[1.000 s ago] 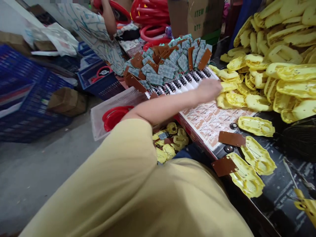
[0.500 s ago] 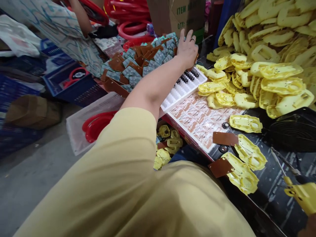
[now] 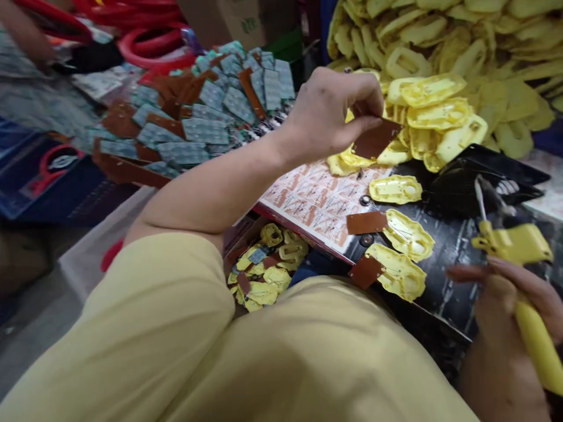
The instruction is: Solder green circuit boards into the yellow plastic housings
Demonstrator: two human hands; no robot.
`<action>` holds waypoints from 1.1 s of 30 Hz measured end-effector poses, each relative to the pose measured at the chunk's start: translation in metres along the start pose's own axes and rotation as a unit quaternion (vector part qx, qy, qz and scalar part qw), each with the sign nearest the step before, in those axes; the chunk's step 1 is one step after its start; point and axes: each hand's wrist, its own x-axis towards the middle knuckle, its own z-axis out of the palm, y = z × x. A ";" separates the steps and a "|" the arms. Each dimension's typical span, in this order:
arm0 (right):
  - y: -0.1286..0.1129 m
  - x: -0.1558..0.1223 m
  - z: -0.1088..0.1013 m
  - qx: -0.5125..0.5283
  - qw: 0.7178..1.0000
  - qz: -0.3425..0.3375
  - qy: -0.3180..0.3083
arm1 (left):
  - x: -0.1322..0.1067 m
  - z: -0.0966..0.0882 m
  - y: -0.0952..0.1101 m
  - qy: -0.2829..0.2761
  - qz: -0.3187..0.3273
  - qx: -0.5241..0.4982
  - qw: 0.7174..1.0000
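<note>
My left hand [image 3: 332, 111] is closed in a pinch on a brown circuit board [image 3: 377, 139], held up over the near edge of the yellow shell pile. At the lower right, my right hand [image 3: 523, 293] grips a yellow soldering gun [image 3: 519, 243], its thin metal tip pointing up and away. Between the hands, a yellow plastic shell [image 3: 396, 189] lies open side up. Nearer me are two more shells, each with a brown board beside it; one such board [image 3: 367, 223] lies flat, the other [image 3: 366, 271] overhangs the table edge.
Many boards [image 3: 206, 126] are heaped at left, grey-green or brown side up. Yellow shells [image 3: 440, 105] pile up at the back right, near a black object [image 3: 475, 176]. Below the table edge is a box of shells and boards [image 3: 264, 287]. Another person's arm [image 3: 26, 35] shows upper left.
My left hand has come back right from the board heap and now holds a brown board. My right hand has come into view on the soldering gun. The view has shifted right.
</note>
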 end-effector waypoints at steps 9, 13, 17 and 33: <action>-0.003 0.019 0.034 0.018 0.984 -0.154 0.084 | -0.006 0.089 0.099 -0.051 0.103 -0.172 0.978; -0.003 0.011 0.028 0.028 0.980 -0.125 0.152 | -0.019 0.107 0.073 0.011 -0.015 -0.271 0.962; -0.005 0.005 0.028 0.028 0.976 -0.120 0.182 | -0.023 0.124 0.059 -0.070 -0.078 -0.350 0.931; -0.001 0.003 0.027 0.055 0.976 -0.012 0.210 | 0.012 0.123 0.102 -0.059 -0.377 -0.683 0.623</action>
